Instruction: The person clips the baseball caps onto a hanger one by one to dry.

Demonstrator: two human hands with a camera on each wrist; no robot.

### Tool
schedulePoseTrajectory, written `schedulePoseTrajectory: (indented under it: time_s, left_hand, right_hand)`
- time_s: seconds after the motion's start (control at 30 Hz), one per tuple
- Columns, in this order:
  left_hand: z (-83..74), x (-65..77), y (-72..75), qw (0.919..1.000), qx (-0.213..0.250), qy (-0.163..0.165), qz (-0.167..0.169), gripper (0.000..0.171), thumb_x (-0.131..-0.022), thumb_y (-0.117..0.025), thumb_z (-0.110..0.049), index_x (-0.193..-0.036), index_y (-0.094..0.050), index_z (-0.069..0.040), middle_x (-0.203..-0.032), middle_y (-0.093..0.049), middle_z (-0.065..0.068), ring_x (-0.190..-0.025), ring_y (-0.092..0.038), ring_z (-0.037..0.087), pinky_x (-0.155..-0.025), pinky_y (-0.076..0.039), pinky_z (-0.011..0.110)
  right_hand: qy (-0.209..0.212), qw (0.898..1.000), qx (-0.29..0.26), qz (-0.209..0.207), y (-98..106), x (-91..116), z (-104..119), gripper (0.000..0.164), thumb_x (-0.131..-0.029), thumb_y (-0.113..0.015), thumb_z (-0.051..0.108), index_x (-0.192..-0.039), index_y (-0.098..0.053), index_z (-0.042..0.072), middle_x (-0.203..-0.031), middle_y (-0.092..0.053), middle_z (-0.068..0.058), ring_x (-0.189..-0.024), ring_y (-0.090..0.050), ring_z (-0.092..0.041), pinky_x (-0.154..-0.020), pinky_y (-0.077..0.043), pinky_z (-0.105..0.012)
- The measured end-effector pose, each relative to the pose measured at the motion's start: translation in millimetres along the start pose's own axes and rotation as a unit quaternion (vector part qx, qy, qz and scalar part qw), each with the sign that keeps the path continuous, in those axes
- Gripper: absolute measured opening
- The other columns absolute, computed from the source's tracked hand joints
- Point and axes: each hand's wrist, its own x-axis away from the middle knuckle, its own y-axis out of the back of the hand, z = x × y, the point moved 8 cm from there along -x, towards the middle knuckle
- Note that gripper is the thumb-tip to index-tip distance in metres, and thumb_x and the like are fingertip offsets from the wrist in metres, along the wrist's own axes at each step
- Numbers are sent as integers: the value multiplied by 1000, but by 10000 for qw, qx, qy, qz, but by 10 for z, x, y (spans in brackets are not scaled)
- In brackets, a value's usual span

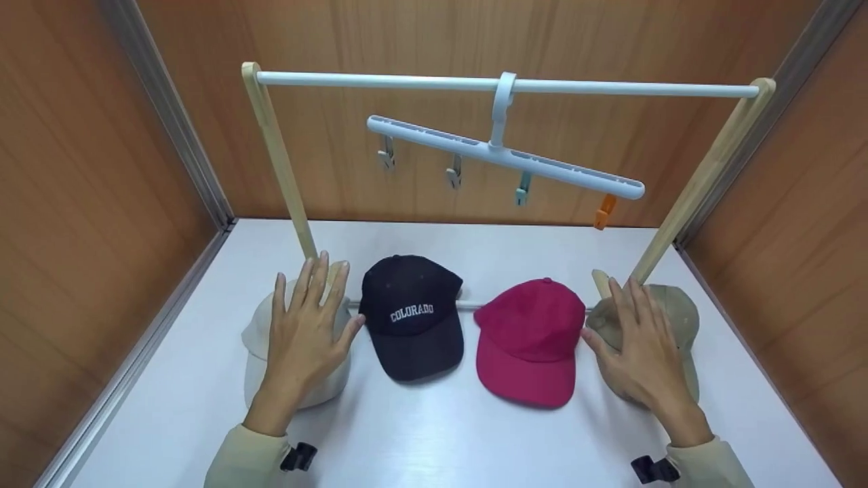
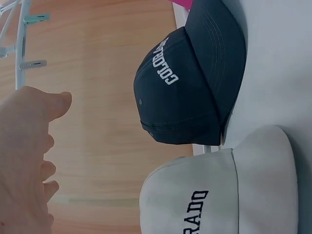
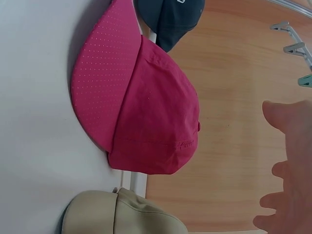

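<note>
My left hand point(image 1: 308, 332) is spread flat with straight fingers, above the white cap point(image 1: 256, 332) in the head view. The left wrist view shows dark lettering on that white cap point(image 2: 195, 195). My right hand point(image 1: 641, 346) is likewise outstretched, overlapping the khaki cap point(image 1: 678, 315). Between the hands lie a black cap point(image 1: 413, 298) marked COLORADO and a crimson cap point(image 1: 532, 325), brims toward me. A pale blue clip hanger point(image 1: 505, 156) hangs tilted from the rack's bar, its right end lower. Neither hand holds anything.
The wooden-legged rack's white top bar point(image 1: 407, 82) spans the back. Several clips hang under the hanger, including an orange clip point(image 1: 603, 211) at its low end. A lower rail passes behind the caps. Wood-grain panels point(image 1: 88, 203) enclose the white table point(image 1: 407, 440) on three sides.
</note>
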Motion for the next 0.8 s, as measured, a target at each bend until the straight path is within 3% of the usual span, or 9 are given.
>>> schedulePoseTrajectory:
  time_s: [0.17, 0.4, 0.63, 0.8]
  left_hand:
    - [-42, -44, -9, 10000, 40, -40, 40, 81, -102, -61, -51, -168, -31, -15, -176, -20, 15, -163, -16, 36, -128, -2, 63]
    - [-114, -95, -20, 9995, 283, -65, 77, 79, -103, -60, -52, -168, -32, -15, -175, -23, 16, -162, -21, 38, -128, -5, 64]
    - [-163, -131, -70, 9981, 575, 4, 206, 79, -103, -60, -52, -168, -32, -16, -175, -24, 15, -161, -23, 37, -129, -6, 62]
    - [-228, -168, -125, 9977, 671, -47, 83, 77, -102, -62, -50, -166, -37, -15, -173, -29, 15, -158, -30, 38, -128, -14, 62]
  right_hand:
    - [-69, 9998, -134, 105, -22, -43, -10, 88, -99, -68, 49, -171, -22, 25, -173, -20, -22, -157, -19, -52, -116, -17, -81]
    - [-230, 9984, -442, 277, -24, -91, -106, 86, -101, -66, 49, -171, -23, 24, -174, -21, -21, -156, -22, -54, -108, -22, -88]
    - [-469, 9905, -1115, 657, -94, -128, -165, 75, -107, -60, 46, -170, -26, 22, -171, -27, -23, -154, -26, -54, -106, -26, -87]
    - [-548, 9832, -1548, 803, -142, -154, -177, 71, -108, -60, 43, -169, -30, 20, -169, -30, -22, -153, -30, -54, -110, -27, -84]
